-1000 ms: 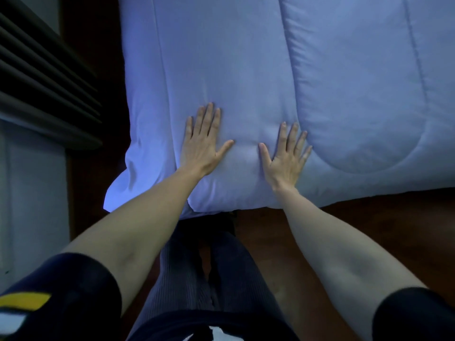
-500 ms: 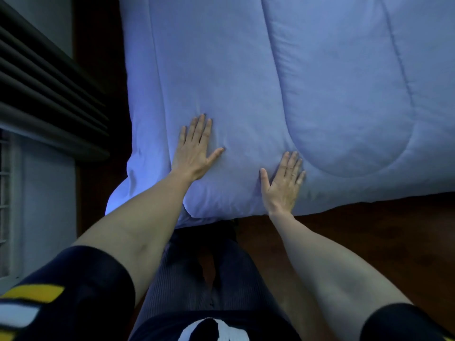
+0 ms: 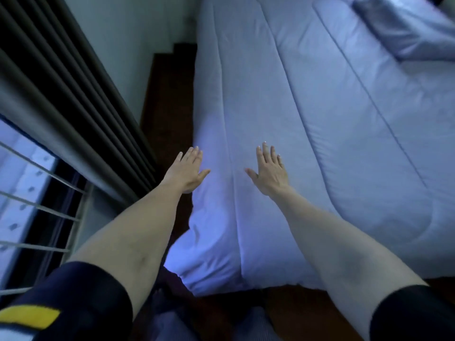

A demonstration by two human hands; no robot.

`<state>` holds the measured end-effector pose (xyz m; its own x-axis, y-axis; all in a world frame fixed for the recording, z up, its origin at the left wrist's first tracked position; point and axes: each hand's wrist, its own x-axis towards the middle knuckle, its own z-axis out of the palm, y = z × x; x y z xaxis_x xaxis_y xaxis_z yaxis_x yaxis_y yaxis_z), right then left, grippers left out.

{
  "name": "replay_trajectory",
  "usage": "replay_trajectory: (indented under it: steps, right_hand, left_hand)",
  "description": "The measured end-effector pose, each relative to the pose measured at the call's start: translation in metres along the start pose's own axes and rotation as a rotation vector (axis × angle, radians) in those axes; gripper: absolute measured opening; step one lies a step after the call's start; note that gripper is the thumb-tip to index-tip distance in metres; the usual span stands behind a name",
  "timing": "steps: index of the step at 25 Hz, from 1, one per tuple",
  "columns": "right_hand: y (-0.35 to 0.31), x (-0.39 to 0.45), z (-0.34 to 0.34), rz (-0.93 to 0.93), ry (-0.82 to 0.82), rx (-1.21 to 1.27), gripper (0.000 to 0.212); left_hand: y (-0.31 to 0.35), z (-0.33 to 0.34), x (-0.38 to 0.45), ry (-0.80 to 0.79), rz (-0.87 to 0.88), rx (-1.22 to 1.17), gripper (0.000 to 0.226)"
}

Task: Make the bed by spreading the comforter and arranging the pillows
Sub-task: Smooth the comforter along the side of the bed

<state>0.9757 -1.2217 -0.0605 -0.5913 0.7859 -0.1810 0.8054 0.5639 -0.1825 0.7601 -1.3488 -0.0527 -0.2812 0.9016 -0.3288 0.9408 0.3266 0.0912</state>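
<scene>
From the camera on my head, looking down along both bare arms: my left hand [image 3: 186,169] is stretched out flat, fingers straight and close together, thumb splayed toward the right. It sits at the left edge of the comforter [image 3: 307,124], the palm partly over the dark gap beside the bed; whether it presses the fabric or hangs just above it I cannot tell. My right hand [image 3: 269,172] is also flat, fingers straight and slightly fanned, thumb pointing left toward the other hand. It lies over the comforter, just right of a stitched seam that runs lengthwise up the bed. Neither hand is curled around anything.

The comforter is pale blue, quilted in long channels, and is spread over the bed from the near foot edge to the far end. Its near left corner [image 3: 197,264] droops over the side of the bed toward the floor. At the far right lies a pillow [image 3: 403,28] in a matching blue case, on top of the comforter near the head of the bed.

To the left hangs a dark pleated curtain [image 3: 73,99], and beyond it a window with metal bars [image 3: 37,207]. A strip of dark wooden floor [image 3: 167,102] runs between the curtain and the bed. My dark short sleeves show at the bottom, the left sleeve [image 3: 61,306] with a yellow patch.
</scene>
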Motion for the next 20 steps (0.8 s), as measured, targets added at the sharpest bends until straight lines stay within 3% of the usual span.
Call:
replay_trajectory:
  steps: [6, 10, 20]
  right_hand:
    - [-0.163, 0.038, -0.069, -0.053, 0.02, -0.114, 0.078]
    - [-0.231, 0.061, -0.118, -0.071, 0.055, -0.143, 0.081]
    - [-0.271, 0.155, -0.189, -0.059, 0.136, -0.172, 0.083]
  left_hand:
    - [-0.145, -0.113, -0.026, 0.042, -0.057, 0.045, 0.07]
    - [-0.202, -0.177, -0.04, 0.094, -0.083, 0.091, 0.071]
    - [-0.25, -0.26, 0.008, 0.131, -0.096, 0.095, 0.071]
